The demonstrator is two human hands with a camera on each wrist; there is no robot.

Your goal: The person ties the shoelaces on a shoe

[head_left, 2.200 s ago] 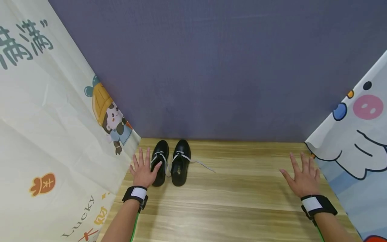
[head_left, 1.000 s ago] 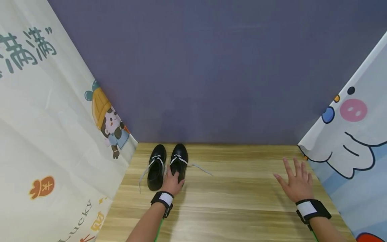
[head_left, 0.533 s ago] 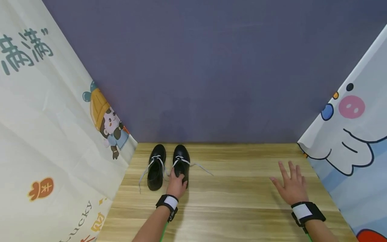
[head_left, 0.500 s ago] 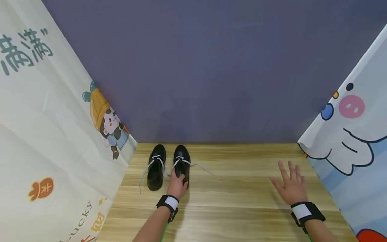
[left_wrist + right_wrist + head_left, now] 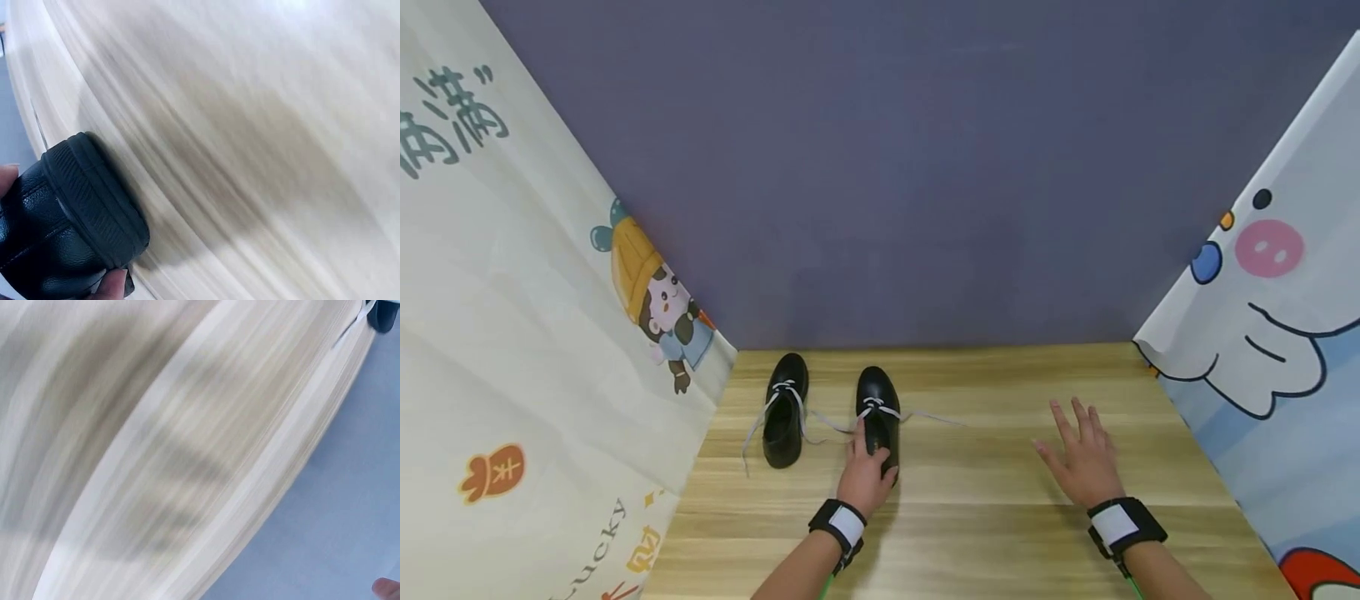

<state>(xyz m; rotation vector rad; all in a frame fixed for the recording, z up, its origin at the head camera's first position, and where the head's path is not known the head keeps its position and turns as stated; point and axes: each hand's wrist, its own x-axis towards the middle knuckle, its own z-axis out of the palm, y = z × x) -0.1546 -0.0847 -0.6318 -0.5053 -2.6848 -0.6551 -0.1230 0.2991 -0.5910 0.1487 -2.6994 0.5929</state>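
Observation:
Two black lace-up shoes with white laces stand on the wooden table [image 5: 1000,517], toes toward the purple back wall. My left hand [image 5: 871,463] grips the heel of the right-hand shoe [image 5: 877,403]. In the left wrist view that shoe's heel [image 5: 72,219] fills the lower left, with a fingertip [image 5: 114,284] under it. The other shoe [image 5: 784,415] stands apart at the left, and loose laces [image 5: 829,422] trail between the two. My right hand [image 5: 1078,446] is spread flat with straight fingers over the table at the right, holding nothing.
A cream cartoon-printed cloth [image 5: 535,350] walls the left side and a blue-and-white one [image 5: 1262,333] the right. The purple wall [image 5: 895,183] closes the back. The right wrist view is blurred: wood table [image 5: 156,456], wall and a shoe tip [image 5: 382,317] at the top corner.
My left hand moved from the left shoe to the right shoe's heel and slid that shoe rightward and nearer, away from its pair. My right hand drifted a little left.

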